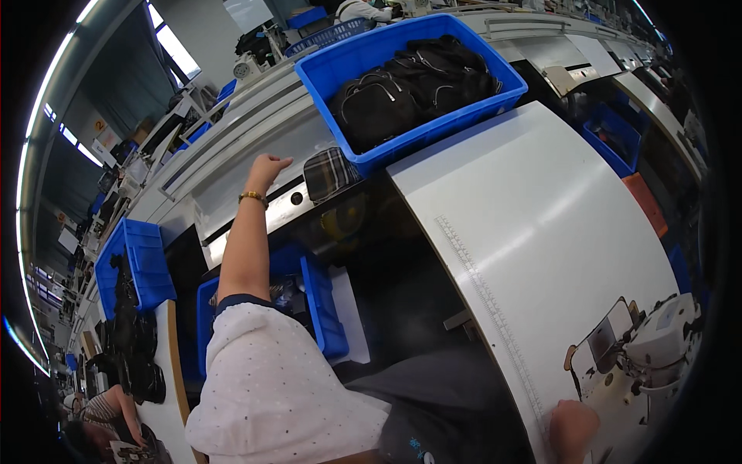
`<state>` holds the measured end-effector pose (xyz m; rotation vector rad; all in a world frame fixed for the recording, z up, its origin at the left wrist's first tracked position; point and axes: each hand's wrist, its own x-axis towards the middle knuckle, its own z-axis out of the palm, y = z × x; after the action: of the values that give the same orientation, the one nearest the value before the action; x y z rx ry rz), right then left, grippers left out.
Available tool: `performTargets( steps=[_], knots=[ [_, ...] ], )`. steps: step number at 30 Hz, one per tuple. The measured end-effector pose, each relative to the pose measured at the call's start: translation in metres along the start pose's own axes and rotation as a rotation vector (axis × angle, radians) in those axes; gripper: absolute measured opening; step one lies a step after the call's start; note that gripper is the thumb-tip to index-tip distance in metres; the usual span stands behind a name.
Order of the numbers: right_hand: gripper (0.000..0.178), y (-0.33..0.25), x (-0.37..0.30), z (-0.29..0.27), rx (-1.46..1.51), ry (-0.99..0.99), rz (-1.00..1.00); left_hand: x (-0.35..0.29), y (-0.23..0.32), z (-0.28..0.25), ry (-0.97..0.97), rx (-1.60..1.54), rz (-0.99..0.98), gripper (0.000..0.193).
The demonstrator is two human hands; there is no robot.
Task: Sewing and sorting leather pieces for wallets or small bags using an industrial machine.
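Dotted sleeve (pixel 267 371), white worktable (pixel 533 185), distant windows (pixel 175 49); left hand (pixel 267 172), right hand (pixel 573 427) curled, grasp unclear.

Pale-lined dark plaid cloth (pixel 331 175) beside a blue bin (pixel 444 126)

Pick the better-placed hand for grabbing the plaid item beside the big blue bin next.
Likely the left hand: it is stretched out close to the plaid item, with a gap between them. The right hand is much farther away, low by the sewing machine.
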<state>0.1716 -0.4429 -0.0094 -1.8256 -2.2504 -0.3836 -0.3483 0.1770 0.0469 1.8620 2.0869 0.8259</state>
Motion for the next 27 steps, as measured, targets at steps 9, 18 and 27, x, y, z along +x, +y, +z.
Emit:
performTargets(
  steps=[9,18,27],
  knots=[
    [0.015,-0.006,0.023,0.032,0.222,0.166,0.115,-0.009,-0.038,0.093,-0.53,-0.711,-0.639,0.049],
    [0.009,-0.012,0.028,0.037,0.266,0.193,0.247,-0.002,-0.028,0.122,-0.405,-0.766,-0.594,0.039],
    [0.009,-0.014,0.031,0.034,0.232,0.232,0.239,-0.006,-0.02,0.134,-0.292,-0.982,-0.582,0.038]
  ],
)
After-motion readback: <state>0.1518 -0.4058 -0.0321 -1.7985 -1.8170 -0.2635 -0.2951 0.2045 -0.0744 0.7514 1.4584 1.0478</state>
